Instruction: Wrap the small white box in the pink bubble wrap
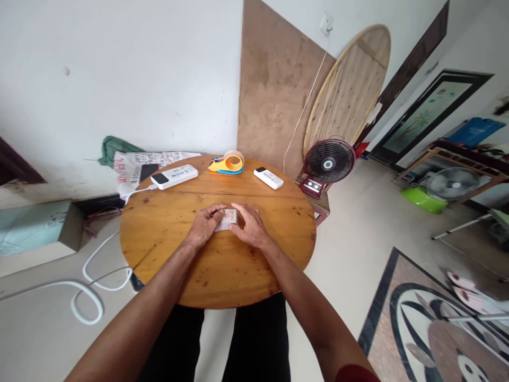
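White wall [167,69], round wooden table [159,212], pale floor [342,254]

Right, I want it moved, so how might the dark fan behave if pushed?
The dark fan might tip, since its wide head stands above a smaller base. It would likely slide rather than roll, as that base looks boxy. Its thin cage might bend.

Glossy, knotted wood on the round tabletop [159,228] — smooth orange plastic tape dispenser [219,166].

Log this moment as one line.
left hand: on small packet | right hand: at packet's other side | table: tape dispenser, two white devices beyond hands
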The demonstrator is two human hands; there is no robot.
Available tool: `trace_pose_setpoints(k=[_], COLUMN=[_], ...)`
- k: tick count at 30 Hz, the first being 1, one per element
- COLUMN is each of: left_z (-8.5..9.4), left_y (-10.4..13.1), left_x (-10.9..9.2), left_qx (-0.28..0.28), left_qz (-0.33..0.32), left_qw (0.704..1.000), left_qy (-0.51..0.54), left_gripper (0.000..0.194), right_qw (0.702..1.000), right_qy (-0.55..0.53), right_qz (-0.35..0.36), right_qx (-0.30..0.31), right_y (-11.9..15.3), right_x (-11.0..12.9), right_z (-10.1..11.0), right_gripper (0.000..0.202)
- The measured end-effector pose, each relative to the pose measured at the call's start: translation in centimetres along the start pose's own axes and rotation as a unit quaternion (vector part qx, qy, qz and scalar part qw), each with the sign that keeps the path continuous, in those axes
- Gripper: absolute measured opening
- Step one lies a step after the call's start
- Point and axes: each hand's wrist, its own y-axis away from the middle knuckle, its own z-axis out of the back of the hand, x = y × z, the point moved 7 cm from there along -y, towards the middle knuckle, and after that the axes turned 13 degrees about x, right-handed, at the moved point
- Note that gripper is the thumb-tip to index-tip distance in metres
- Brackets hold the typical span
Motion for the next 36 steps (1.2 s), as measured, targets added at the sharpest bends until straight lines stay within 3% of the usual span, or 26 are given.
trace_pose_setpoints(k=[9,18,22,26,36], left_z=[0.0,-0.2,-0.2,-0.8,-1.9], left_y=[-0.2,-0.1,0.1,0.3,0.5], left_x=[0.3,0.2,-0.1,-0.7,-0.8], left_qx=[0.007,0.008,0.005,0.038,0.078], left_qz=[-0.009,0.005,0.005,-0.005,-0.020], left_qw=[1.000,0.999,1.000,0.999,0.997], left_qy=[0.013,0.032,0.021,0.006,0.020], left_gripper=[0.054,0.054,0.053,0.053,0.058], right_qw=[0.999,0.999,0.993,0.983,0.972], right_qy=[-0.021,-0.034,-0.117,-0.168,-0.208], right_qz=[0.021,-0.003,-0.028,-0.055,-0.021], right_qx=[-0.012,-0.012,-0.023,-0.047,-0.104], right_y=[-0.1,-0.1,-0.1,-0.2,-0.3], right_x=[-0.4,-0.2,-0.8,-1.8,-1.9], right_z=[-0.5,-0.1,0.6,0.7,1.5], right_gripper=[0.058,0.059,0.047,0.030,0.019])
